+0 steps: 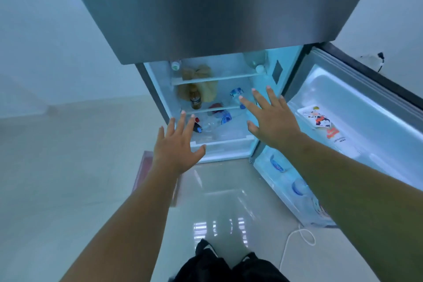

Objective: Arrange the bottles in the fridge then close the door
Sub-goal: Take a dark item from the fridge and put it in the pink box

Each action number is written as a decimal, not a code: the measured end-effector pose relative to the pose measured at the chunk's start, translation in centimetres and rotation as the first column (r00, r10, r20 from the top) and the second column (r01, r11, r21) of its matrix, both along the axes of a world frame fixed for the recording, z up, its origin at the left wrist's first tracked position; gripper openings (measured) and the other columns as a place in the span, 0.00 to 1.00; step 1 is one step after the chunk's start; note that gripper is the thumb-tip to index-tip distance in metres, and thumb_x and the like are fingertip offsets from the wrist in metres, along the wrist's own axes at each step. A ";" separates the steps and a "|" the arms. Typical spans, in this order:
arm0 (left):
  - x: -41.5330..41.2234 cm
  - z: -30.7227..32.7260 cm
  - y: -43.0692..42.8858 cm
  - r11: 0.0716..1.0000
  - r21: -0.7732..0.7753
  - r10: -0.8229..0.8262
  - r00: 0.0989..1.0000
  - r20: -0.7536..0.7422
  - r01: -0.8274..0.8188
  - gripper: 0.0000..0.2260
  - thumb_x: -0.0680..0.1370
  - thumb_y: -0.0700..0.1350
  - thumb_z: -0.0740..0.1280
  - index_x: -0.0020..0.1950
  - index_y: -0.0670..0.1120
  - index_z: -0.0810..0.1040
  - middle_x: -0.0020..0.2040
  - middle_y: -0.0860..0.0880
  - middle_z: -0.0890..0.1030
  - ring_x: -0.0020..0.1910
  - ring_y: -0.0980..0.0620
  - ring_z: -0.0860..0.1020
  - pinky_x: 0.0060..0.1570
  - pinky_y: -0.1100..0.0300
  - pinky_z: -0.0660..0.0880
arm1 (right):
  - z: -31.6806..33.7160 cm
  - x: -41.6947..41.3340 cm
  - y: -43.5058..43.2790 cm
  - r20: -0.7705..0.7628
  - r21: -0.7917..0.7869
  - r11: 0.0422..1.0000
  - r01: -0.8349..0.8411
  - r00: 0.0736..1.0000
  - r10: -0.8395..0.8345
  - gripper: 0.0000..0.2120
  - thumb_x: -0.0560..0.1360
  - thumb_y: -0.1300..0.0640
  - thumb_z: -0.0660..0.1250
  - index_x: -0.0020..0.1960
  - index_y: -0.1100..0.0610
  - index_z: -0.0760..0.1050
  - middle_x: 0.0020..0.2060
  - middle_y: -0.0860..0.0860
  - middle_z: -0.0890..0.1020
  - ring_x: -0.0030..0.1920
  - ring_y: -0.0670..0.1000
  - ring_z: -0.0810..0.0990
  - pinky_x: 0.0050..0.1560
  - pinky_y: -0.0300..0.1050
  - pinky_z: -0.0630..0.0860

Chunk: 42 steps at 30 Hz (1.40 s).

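The fridge's lower compartment (160,89) stands open, its door (357,103) swung out to the right. Inside, a brown bottle (195,98) stands upright on the middle shelf. A clear bottle with a blue label (236,95) lies beside it. More clear bottles (219,121) lie jumbled on the bottom shelf. Blue-labelled bottles (277,163) sit in the door's lower rack. My left hand (177,144) is spread flat, empty, before the bottom shelf. My right hand (270,117) is spread, empty, at the compartment's right edge.
The steel upper door (217,7) is closed overhead. Tan bags (199,71) fill the back of the top and middle shelves. A carton (320,119) rests in the door's upper rack. A pink box (146,162) stands left of the fridge; a white cable (299,236) lies on the floor.
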<state>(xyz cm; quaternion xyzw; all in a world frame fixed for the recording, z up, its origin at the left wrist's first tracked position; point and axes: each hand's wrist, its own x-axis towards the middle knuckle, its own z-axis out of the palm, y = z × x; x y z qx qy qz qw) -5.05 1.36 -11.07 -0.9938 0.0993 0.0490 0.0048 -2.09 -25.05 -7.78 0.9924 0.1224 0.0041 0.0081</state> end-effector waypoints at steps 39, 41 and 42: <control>27.6 -42.7 2.1 0.918 0.365 -0.133 0.987 -0.089 0.156 0.29 0.78 0.44 0.64 0.78 0.48 0.58 0.77 0.47 0.63 0.74 0.44 0.63 0.72 0.45 0.60 | -48.2 20.3 4.8 -0.313 0.066 0.998 0.020 0.950 0.001 0.38 0.75 0.39 0.63 0.77 0.42 0.46 0.79 0.52 0.49 0.77 0.62 0.47 0.74 0.63 0.49; 28.5 -44.5 2.2 0.937 0.310 -0.151 0.986 -0.064 0.164 0.28 0.77 0.42 0.64 0.76 0.51 0.62 0.76 0.49 0.66 0.72 0.45 0.65 0.68 0.47 0.65 | -50.5 20.7 5.2 -0.330 0.073 0.997 0.010 0.944 0.014 0.39 0.75 0.39 0.64 0.77 0.42 0.45 0.79 0.51 0.48 0.77 0.61 0.47 0.73 0.63 0.49; 29.0 -45.1 2.1 0.946 0.283 -0.146 0.987 -0.070 0.160 0.28 0.77 0.41 0.65 0.77 0.51 0.62 0.76 0.50 0.64 0.72 0.46 0.65 0.67 0.48 0.66 | -51.3 20.8 5.2 -0.341 0.073 0.997 0.010 0.940 0.016 0.39 0.74 0.39 0.65 0.77 0.41 0.45 0.79 0.51 0.47 0.77 0.61 0.46 0.73 0.64 0.50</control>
